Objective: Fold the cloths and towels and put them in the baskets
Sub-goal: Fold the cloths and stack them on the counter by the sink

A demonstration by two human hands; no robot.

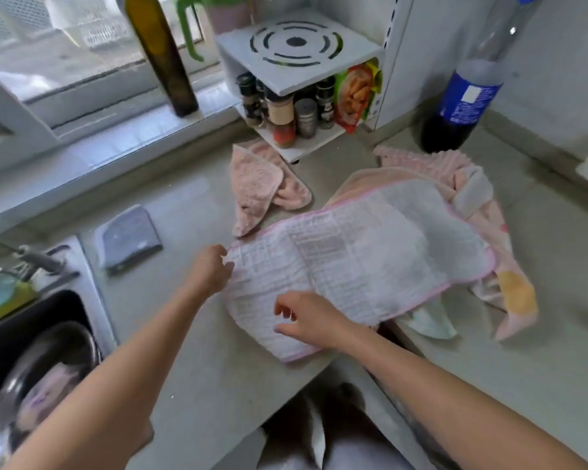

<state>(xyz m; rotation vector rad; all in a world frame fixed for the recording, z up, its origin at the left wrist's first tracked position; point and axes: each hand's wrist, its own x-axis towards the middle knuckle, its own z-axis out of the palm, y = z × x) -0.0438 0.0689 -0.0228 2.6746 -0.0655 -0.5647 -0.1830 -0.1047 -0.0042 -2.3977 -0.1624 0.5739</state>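
Head view: white waffle-weave cloth with pink trim is lying spread on the grey counter, draped over a pink towel heap. Left hand is pinching its far-left corner; right hand is resting on the near edge, fingers loosely curled. Likely light, limp, non-slippery; corners look best for gripping.

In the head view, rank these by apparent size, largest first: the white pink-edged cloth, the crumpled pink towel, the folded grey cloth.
1. white pink-edged cloth
2. crumpled pink towel
3. folded grey cloth
The last two are close, and the towel's crumpling makes their order unsure.
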